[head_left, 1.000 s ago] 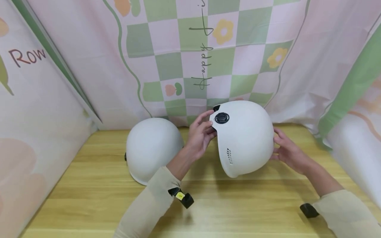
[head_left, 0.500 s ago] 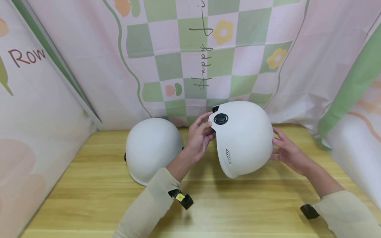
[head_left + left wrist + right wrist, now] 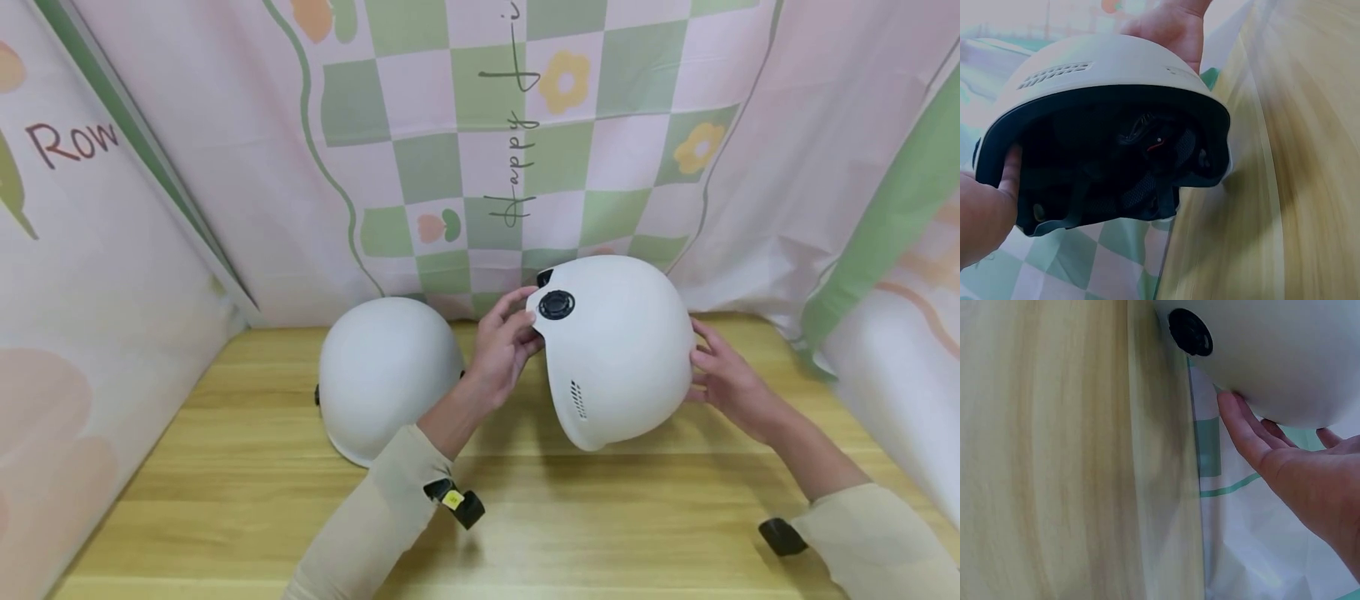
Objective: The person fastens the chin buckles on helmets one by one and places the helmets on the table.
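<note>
A white helmet (image 3: 618, 354) is tilted on its side above the table, its opening turned to the left. My left hand (image 3: 498, 354) pinches its rim beside a round black knob (image 3: 557, 305). In the left wrist view a finger reaches inside the rim, and the dark lining with its straps (image 3: 1075, 200) shows. Opposite, my right hand (image 3: 731, 387) supports the crown on extended fingertips, also seen against the smooth shell in the right wrist view. To the left, a second white helmet (image 3: 390, 367) sits dome up, partly behind my left forearm.
The wooden table (image 3: 570, 533) runs under both helmets. A printed curtain (image 3: 420, 158) with green checks hangs close behind them, and further cloth panels (image 3: 97, 333) stand at both sides. Black wrist cameras (image 3: 782, 537) stick out from the sleeves.
The tilted helmet has barely shifted, its knob sitting slightly lower. Both hands keep the same hold, and the second helmet stays put.
</note>
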{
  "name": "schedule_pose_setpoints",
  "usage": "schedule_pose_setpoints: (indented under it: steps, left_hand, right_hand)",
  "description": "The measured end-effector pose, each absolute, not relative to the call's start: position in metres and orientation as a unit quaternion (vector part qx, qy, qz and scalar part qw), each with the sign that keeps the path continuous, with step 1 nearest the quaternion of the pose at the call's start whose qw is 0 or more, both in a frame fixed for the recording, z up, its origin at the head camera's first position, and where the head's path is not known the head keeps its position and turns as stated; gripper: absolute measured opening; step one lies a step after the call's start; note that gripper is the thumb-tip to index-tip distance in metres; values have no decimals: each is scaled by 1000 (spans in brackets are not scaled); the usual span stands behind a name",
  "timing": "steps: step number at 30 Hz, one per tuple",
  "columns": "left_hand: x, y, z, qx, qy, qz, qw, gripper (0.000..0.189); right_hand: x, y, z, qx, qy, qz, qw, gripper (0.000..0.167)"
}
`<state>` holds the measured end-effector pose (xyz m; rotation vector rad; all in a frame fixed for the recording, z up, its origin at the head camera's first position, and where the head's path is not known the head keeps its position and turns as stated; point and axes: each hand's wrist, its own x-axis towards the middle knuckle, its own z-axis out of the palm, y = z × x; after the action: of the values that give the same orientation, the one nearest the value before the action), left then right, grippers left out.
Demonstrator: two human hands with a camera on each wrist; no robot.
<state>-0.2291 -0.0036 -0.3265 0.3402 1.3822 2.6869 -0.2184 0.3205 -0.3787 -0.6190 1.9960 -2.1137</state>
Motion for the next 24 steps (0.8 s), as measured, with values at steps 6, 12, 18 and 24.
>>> schedule_pose_setpoints:
  steps: [6,12,18,24]
  left_hand:
    - [-229,-8,-329,107,483,867,59,39]
    - [-227,-12,-331,110,531,839,45,38]
    - [-228,-17,-331,117,574,810,37,39]
    - [-229,-20,-331,124,610,780,63,42]
  right_hand:
    - [-216,318,-375,-207,647,-731,63,45]
    - [-213,318,-375,-206,638,-739,63,46]
    - [-214,317,-375,-211,633,-742,63,44]
    - [-213,317,-376,-210,620,-753,64,40]
